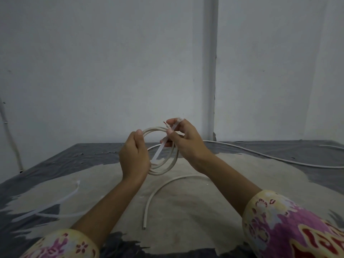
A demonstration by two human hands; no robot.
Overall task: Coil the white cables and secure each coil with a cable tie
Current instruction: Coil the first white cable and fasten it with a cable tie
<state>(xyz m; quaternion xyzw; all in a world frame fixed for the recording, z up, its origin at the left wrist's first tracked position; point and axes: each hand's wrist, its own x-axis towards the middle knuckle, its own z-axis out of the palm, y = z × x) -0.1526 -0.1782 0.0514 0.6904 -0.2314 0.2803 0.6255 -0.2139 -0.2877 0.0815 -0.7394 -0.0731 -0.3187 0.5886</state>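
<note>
**Above the middle of the worktop: a springy coil, with the tie half on**

Above the middle of the worktop (pixel 186 192) — a grey sheet worn pale across its centre — you hold the coil (pixel 163 161) up in the air, clear of the surface. Go by size, largest first.

The long white cable (pixel 279 159) runs along the far right edge, uncoiled. It looks stiff enough to keep its own curve, so I judge it will fight you and spring open if you let a loop go.

Next, the shorter cable piece (pixel 158 190) lies in an arc near the middle, just below your hands. Light, I judge, and smooth-jacketed — take it near a cut end.

The coil itself is a few loops of the same white cable. Your left hand (pixel 134 155) grips its left side, fingers curled round the bundled loops. Keep that hold where the strands cross; that is where I judge the loops most likely to slip.

Spare ties (pixel 61 200) lie near the left edge, thin and flexible by the look of them.

Smallest, the cable tie (pixel 163 144): your right hand (pixel 186 140) pinches it close to its upper end, with the strip slanting down across the coil. It is thin and looks slippery — pinch close to the head when threading.
</note>
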